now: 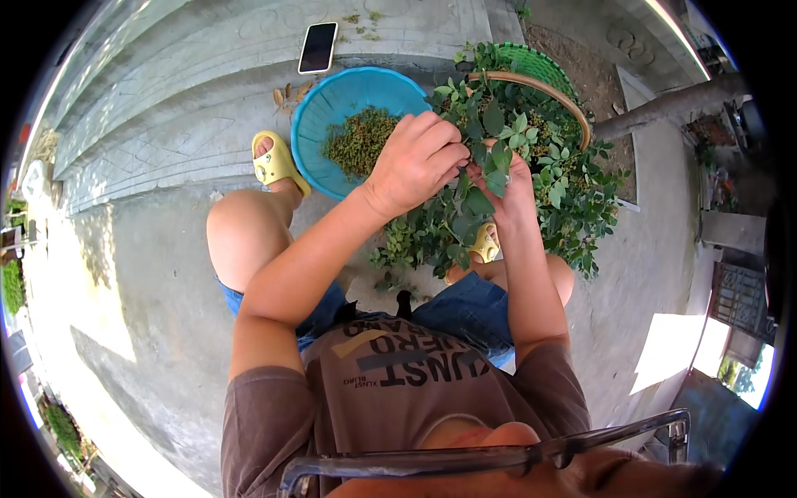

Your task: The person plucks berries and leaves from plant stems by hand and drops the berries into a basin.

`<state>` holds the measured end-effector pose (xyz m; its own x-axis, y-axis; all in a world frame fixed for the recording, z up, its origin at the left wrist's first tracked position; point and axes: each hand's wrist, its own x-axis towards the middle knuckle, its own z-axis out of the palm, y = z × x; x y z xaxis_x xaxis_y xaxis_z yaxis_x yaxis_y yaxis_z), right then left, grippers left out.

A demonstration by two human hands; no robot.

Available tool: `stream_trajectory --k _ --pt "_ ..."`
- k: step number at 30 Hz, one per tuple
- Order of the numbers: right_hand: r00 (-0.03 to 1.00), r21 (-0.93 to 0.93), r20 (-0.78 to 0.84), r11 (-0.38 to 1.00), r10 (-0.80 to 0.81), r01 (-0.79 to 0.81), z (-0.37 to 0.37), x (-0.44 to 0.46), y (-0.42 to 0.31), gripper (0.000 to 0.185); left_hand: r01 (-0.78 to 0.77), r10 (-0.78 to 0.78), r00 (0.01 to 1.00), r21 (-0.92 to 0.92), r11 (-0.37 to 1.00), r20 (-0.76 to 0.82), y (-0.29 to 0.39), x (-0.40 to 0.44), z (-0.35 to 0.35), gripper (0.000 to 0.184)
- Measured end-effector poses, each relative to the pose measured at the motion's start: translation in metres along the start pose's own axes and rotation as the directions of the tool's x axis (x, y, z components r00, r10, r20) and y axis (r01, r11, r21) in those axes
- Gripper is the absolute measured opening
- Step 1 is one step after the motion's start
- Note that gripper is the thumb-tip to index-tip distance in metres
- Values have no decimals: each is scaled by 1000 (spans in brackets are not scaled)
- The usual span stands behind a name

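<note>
My left hand (419, 162) is closed, its fingertips pinched together beside the leaves; what lies in the pinch is hidden. My right hand (513, 187) grips a leafy green sprig (496, 158), with leaves covering part of its fingers. Both hands are close together above a big heap of cut leafy branches (573, 183), some with clusters of small green berries. To the left of the heap stands a blue plastic basin (311, 137). A pile of small green berries (359, 143) lies inside it.
A green woven basket (535, 65) with a brown handle (544, 87) stands behind the branches. A phone (318, 47) lies on the concrete step. My feet, in yellow clogs (274, 158), flank the basin and branches. A tree trunk (672, 106) rises at right.
</note>
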<state>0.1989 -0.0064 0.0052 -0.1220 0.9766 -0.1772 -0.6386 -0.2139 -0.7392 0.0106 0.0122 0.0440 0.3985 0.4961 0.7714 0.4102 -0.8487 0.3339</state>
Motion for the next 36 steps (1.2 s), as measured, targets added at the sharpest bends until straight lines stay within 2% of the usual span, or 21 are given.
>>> stream_trajectory --k 4,6,10,12,15,19,24,28,30,36 --pt "999 -25 37 999 -26 27 -5 2 4 17 11 -11 1000 35 999 9 -1 -4 4 28" --pt "996 -76 79 996 -32 38 -8 4 5 19 10 -10 1000 35 999 11 -1 -4 4 31" --pt "994 -45 106 999 -20 25 0 4 5 21 19 -19 1000 -1 1000 3 2 -3 1 34" --pt "999 -58 18 997 -40 41 13 -1 3 10 12 -12 1000 9 1000 2 1 -3 1 35" --pt "1000 -60 21 998 -6 8 6 1 4 19 19 -19 1000 -1 1000 7 -1 -4 2 36" --pt "999 -69 54 998 10 -6 4 4 5 18 43 -43 999 -17 999 6 -4 -6 4 35" --pt "1000 -122 -20 992 9 -12 16 1 0 13 78 -79 996 -39 996 -35 -10 -10 5 33" --pt "999 -84 -24 996 34 -36 18 -1 1 14 44 -45 999 -27 999 -27 -13 -11 3 33" --pt "997 13 19 997 77 -77 11 1 4 16 1 -1 1000 31 1000 4 -13 -10 1 33" --pt "995 40 53 995 86 -88 9 2 8 17 -55 55 998 -9 998 -4 -13 -8 -2 34"
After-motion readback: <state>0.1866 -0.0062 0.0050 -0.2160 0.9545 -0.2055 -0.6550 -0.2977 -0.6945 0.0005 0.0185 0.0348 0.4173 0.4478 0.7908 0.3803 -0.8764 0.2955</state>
